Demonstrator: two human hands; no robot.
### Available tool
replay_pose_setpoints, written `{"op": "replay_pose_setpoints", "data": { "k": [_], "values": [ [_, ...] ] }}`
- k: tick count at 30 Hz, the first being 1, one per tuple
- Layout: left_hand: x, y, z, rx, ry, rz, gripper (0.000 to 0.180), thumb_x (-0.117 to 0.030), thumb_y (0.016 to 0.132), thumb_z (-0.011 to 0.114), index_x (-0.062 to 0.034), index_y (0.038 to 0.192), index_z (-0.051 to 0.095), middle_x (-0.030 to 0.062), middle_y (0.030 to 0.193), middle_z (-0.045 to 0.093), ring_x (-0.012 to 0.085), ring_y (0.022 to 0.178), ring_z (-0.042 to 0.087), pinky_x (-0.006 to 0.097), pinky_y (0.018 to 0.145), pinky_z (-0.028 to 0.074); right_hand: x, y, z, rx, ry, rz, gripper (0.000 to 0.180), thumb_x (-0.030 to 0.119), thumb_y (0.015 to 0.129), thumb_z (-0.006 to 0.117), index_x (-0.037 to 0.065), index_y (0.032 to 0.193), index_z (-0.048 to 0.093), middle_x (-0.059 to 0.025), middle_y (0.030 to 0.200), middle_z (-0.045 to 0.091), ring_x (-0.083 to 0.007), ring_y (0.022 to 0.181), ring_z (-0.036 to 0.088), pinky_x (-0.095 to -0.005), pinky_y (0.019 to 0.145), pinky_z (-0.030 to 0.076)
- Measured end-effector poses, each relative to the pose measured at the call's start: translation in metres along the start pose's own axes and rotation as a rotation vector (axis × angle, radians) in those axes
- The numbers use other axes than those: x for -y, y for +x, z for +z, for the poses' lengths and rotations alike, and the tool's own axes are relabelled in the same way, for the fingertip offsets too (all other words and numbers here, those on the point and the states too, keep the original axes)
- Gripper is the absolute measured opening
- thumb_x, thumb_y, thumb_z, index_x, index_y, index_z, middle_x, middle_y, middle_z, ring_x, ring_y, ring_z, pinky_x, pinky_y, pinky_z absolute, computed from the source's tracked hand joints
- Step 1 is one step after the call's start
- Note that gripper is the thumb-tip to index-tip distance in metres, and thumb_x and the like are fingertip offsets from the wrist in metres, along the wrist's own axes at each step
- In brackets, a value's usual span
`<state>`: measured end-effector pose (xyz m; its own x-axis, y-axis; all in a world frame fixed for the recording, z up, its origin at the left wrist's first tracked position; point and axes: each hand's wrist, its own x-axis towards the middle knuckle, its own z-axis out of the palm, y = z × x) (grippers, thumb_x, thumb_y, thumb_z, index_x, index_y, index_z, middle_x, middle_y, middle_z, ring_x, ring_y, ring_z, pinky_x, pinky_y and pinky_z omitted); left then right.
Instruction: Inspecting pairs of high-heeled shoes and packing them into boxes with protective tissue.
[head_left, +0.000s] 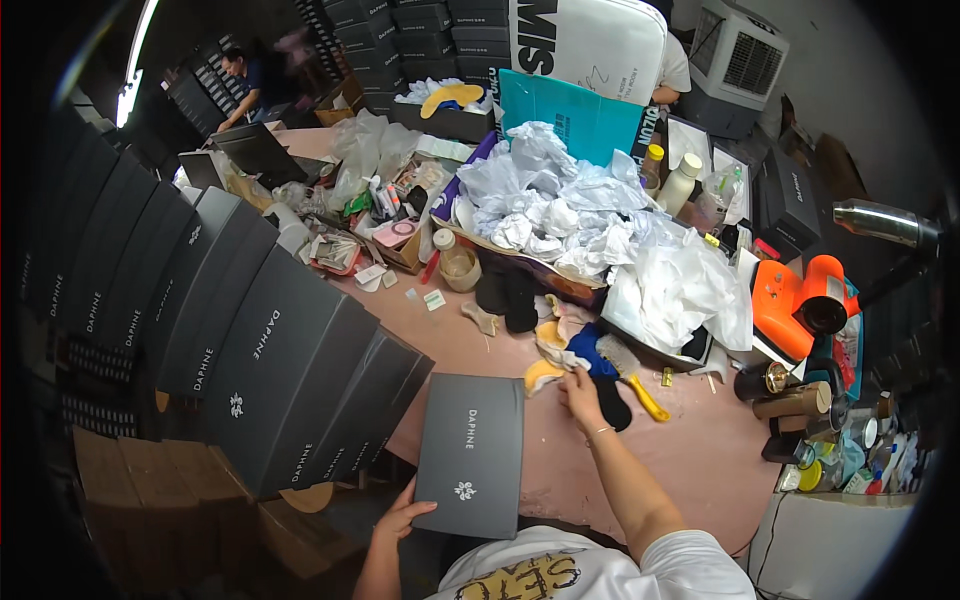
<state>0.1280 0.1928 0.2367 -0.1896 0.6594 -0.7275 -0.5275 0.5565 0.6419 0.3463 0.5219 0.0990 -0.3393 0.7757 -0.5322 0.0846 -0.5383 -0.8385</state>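
A dark grey shoe box (pixel 470 430) with its lid on is at the table's near edge, in front of me. My left hand (pixel 405 512) grips its lower left corner, thumb on top and the other fingers partly hidden underneath. To the right, my right hand (pixel 581 402) reaches over the table with its fingers closed on a whitish cloth (pixel 565 357). Around that cloth lie yellow pads (pixel 543 376), a blue cloth (pixel 588 346), a black pad (pixel 612 402) and a brush with a yellow handle (pixel 648 398).
Stacked grey shoe boxes (pixel 290 370) rise on my left. A big carton of crumpled white paper (pixel 560 200) fills the table's middle, with a smaller paper-filled box (pixel 680 290) beside it. An orange device (pixel 800 300) and bottles stand at right. Another person (pixel 245 85) works far left.
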Motion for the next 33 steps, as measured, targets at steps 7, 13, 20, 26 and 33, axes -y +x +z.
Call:
{"op": "replay_pose_setpoints", "data": {
  "k": [7, 13, 20, 26, 33],
  "values": [
    [0.005, 0.078, 0.029, -0.13, 0.309, 0.182, 0.071, -0.024, 0.083, 0.07, 0.0055, 0.138, 0.036, 0.0179, 0.128, 0.053, 0.0233, 0.118, 0.05, 0.033, 0.098, 0.04, 0.105, -0.026, -0.014, 0.106, -0.551, -0.166, 0.029, 0.022, 0.091, 0.057, -0.003, 0.105, 0.058, -0.0094, 0.09, 0.064, -0.0172, 0.085, 0.064, -0.0283, 0.07, 0.051],
    [0.003, 0.102, 0.071, -0.472, 0.703, 0.393, 0.053, -0.033, 0.086, 0.063, 0.01, 0.115, 0.053, 0.0285, 0.107, 0.061, 0.0408, 0.1, 0.059, 0.042, 0.087, 0.045, 0.111, 0.072, 0.084, -0.201, -0.931, -0.628, 0.081, 0.021, 0.077, 0.069, 0.012, 0.144, 0.026, -0.0249, 0.14, 0.034, -0.0401, 0.125, 0.041, -0.0459, 0.099, 0.038],
    [0.016, 0.105, 0.071, -0.559, 0.736, 0.458, 0.051, -0.029, 0.086, 0.062, 0.0132, 0.112, 0.053, 0.0307, 0.105, 0.06, 0.0433, 0.099, 0.058, 0.044, 0.085, 0.044, 0.132, 0.038, 0.054, -0.188, -1.328, -1.03, 0.056, 0.012, 0.077, 0.058, 0.016, 0.132, 0.047, -0.0163, 0.139, 0.04, -0.0298, 0.119, 0.045, -0.0475, 0.096, 0.034],
    [0.0, 0.101, 0.067, -0.486, 0.853, 0.464, 0.048, -0.032, 0.083, 0.066, 0.0093, 0.105, 0.058, 0.0245, 0.1, 0.061, 0.0369, 0.093, 0.06, 0.042, 0.082, 0.046, 0.118, -0.016, -0.049, -0.069, -1.275, -0.745, 0.049, 0.015, 0.076, 0.063, 0.008, 0.123, 0.054, -0.0183, 0.135, 0.044, -0.0316, 0.112, 0.052, -0.0423, 0.09, 0.044],
    [0.005, 0.105, 0.048, -0.35, 0.513, 0.313, 0.042, -0.029, 0.083, 0.069, 0.0076, 0.104, 0.061, 0.0164, 0.097, 0.065, 0.023, 0.086, 0.063, 0.033, 0.077, 0.048, 0.064, 0.002, -0.019, 0.096, -1.278, -0.493, 0.062, 0.022, 0.073, 0.072, 0.008, 0.127, 0.045, -0.0168, 0.119, 0.052, -0.0353, 0.089, 0.064, -0.0428, 0.07, 0.053]
  ]
}}
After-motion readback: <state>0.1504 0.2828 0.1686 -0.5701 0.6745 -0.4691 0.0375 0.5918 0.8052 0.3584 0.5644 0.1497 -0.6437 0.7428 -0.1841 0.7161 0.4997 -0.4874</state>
